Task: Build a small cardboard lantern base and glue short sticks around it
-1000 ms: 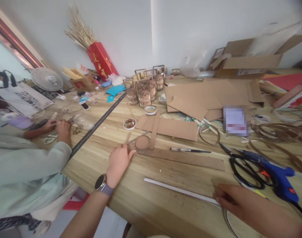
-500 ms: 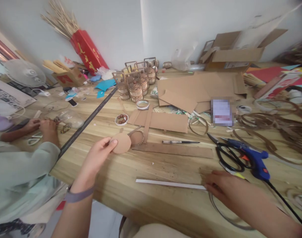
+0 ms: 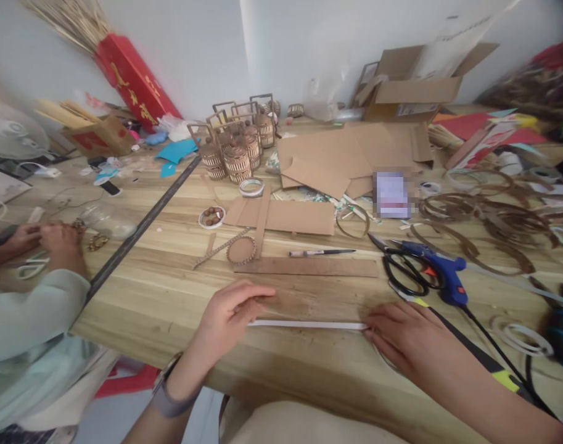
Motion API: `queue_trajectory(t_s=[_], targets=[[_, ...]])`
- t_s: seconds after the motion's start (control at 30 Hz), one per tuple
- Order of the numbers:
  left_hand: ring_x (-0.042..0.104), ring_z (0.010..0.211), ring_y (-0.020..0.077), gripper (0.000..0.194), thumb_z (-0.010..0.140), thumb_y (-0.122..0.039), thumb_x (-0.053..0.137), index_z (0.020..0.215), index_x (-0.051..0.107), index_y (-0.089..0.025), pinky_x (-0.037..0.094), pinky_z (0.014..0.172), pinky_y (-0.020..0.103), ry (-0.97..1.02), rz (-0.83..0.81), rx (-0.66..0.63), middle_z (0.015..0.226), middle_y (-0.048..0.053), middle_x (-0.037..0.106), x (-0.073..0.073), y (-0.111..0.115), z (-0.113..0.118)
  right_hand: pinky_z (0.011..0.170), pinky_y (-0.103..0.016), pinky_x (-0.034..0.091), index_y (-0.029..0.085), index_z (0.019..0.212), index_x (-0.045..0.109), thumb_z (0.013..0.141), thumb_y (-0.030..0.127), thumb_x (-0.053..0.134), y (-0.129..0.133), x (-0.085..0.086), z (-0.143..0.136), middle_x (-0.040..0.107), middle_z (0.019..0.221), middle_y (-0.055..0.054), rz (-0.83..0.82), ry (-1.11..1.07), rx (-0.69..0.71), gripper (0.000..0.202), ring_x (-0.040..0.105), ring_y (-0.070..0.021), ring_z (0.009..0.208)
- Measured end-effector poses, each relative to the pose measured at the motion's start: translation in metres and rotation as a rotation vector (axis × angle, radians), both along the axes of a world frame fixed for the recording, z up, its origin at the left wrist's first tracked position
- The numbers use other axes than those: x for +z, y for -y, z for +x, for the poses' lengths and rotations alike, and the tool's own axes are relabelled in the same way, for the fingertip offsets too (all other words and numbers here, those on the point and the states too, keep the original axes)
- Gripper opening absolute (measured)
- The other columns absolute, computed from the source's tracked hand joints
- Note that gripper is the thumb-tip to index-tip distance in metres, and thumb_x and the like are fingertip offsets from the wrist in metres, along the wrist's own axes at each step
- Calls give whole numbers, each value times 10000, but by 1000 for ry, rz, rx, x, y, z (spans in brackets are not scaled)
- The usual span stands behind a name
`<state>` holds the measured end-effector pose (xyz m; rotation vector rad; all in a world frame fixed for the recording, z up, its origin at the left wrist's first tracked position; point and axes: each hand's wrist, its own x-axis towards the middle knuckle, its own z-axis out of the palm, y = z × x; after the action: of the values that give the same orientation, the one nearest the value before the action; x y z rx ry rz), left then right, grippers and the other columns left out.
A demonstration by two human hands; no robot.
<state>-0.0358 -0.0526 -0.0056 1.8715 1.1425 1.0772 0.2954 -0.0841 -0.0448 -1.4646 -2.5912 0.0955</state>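
Note:
A thin white-edged strip (image 3: 309,324) lies along the near part of the table. My right hand (image 3: 394,330) pinches its right end. At the strip's left end is my left hand (image 3: 237,308), index finger stretched out and the other fingers curled around the cardboard disc, of which only a thin blurred edge shows. A second disc with a braided rim (image 3: 242,250) rests beyond my left hand, its braid's loose tail pointing left. Behind the strip lies a flat brown cardboard strip (image 3: 309,266), with a pen (image 3: 322,252) above it.
To the right are black-handled scissors (image 3: 406,274), a blue glue gun (image 3: 441,271) with its cord, and coiled brown strips (image 3: 503,216). Small woven baskets (image 3: 237,161) and cardboard sheets (image 3: 336,154) stand or lie behind. Another person's hands (image 3: 54,240) work at the left.
My left hand has moved right and down from beside the braided disc to the strip's left end. The disc it held has turned nearly out of sight. The view has shifted right.

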Motion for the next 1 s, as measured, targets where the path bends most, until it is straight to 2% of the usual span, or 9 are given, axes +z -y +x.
queue_trajectory(t_s=[0.07,0.13,0.2,0.3,0.37,0.43,0.57,0.7,1.0], targets=[[664,610,130,283,869,-129,501,937,760,-217,534,577,221,28,-151,26,805,24,726,-3,3,0,832,-433,450,243,924,702,979,286,426,2,1,1,711,912,-53,9,-5,1,285,648,-254,901],[713,790,180,285,862,-165,491,876,772,-211,562,727,267,51,-225,88,881,42,765,-5,6,-3,831,-433,448,240,935,699,988,281,402,3,2,0,707,913,-50,19,-5,0,305,648,-250,896],[710,907,212,284,863,-204,496,880,779,-209,556,796,291,69,-295,135,937,51,778,-7,9,-6,825,-428,447,235,937,697,993,278,390,4,3,0,706,914,-49,27,-2,3,315,651,-246,893],[699,805,199,253,862,-261,532,936,766,-199,550,680,267,39,-339,168,925,54,772,-5,13,-4,828,-425,446,223,936,695,997,284,389,5,4,-2,709,917,-53,47,11,4,319,655,-244,894],[679,751,181,175,835,-257,594,912,739,-195,537,635,249,-41,-252,177,889,46,751,-2,15,3,832,-427,444,216,939,695,997,284,390,5,4,-3,711,918,-54,61,19,1,318,656,-245,898],[673,789,171,103,842,-200,608,894,697,-202,539,669,246,-127,-85,126,900,41,723,0,17,12,833,-431,443,213,936,693,994,279,392,5,3,-4,712,913,-55,62,26,1,314,656,-246,894],[676,904,168,228,944,-81,465,1050,623,-206,557,793,290,-292,212,-148,982,62,701,-5,20,30,856,-445,434,211,931,689,984,263,400,5,3,-6,715,918,-66,45,37,-6,299,658,-249,892],[686,960,187,344,965,-45,402,1240,529,-210,577,823,330,-415,261,-214,1061,75,706,-17,25,41,877,-451,425,217,920,687,975,251,418,5,4,-8,716,907,-69,35,34,-23,277,659,-249,895],[693,951,205,355,973,-44,362,1242,549,-181,588,815,337,-544,353,-210,1058,93,701,-29,28,48,880,-459,430,203,935,681,968,247,446,6,4,-7,715,914,-65,44,48,-19,242,660,-257,895]])
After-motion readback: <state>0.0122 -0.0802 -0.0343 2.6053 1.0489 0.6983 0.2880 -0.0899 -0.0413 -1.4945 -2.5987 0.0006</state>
